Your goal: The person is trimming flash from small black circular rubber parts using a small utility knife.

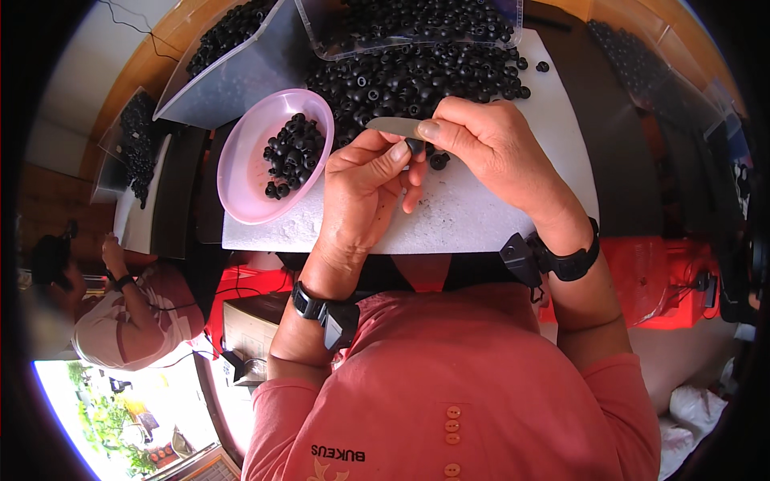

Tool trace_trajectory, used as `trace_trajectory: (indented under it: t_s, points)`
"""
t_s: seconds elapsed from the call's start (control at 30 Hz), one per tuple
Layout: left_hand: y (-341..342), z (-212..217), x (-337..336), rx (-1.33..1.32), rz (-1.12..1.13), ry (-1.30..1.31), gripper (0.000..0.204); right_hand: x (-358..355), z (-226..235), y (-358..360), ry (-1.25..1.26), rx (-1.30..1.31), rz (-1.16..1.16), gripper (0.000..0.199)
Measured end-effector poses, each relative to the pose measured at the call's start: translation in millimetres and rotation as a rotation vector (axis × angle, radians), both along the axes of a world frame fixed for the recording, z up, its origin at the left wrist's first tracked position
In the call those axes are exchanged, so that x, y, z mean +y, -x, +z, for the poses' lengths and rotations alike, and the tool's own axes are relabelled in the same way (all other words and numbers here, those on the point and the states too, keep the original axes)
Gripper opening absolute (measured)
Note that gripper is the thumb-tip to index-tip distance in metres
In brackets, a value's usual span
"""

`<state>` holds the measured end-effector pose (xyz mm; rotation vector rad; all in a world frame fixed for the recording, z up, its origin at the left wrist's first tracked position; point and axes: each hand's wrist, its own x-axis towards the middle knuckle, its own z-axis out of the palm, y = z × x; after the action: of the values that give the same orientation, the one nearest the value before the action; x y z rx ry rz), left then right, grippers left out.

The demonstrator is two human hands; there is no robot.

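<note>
White board under my hands: left hand pinches a black rubber piece; right hand grips a blade lying crosswise, tip pointing left.

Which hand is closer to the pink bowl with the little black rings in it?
The left hand. It sits just beside the pink bowl's right rim, pinching a small black piece. The right hand is farther right, beyond the left hand, holding a thin grey blade.

Coral-red shirt with long sleeves pushed up the forearms, small matching buttons down the front, dark printed lettering near the hem. Black strap with a boxy black device on each wrist, left and right. Bare hands.
</note>
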<state>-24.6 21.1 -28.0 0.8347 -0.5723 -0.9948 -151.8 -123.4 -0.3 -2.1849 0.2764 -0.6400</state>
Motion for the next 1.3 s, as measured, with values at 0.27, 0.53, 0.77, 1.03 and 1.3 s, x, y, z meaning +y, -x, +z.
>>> trace_trajectory:
  t_s: [0.27, 0.53, 0.77, 1.03, 1.3]
  points:
    - [0, -1, 1, 0.023, 0.022, -0.030, 0.016, 1, -1, -2, 0.088, -0.047, -0.015, 0.029]
    - [-8, -7, 4, 0.121, -0.069, -0.008, 0.018, 1, 0, -1, 0.099, -0.042, 0.045, 0.028]
    - [-16, -8, -4, 0.137, -0.080, 0.103, 0.023, 0, 5, 2, -0.150, -0.176, 0.120, 0.025]
    - [-14, -10, -7, 0.188, -0.132, 0.184, 0.020, 1, 5, 1, -0.140, -0.170, 0.010, 0.025]
    - [-9, -6, -5, 0.090, -0.085, 0.145, 0.016, 6, 2, -2, -0.122, -0.255, 0.008, 0.030]
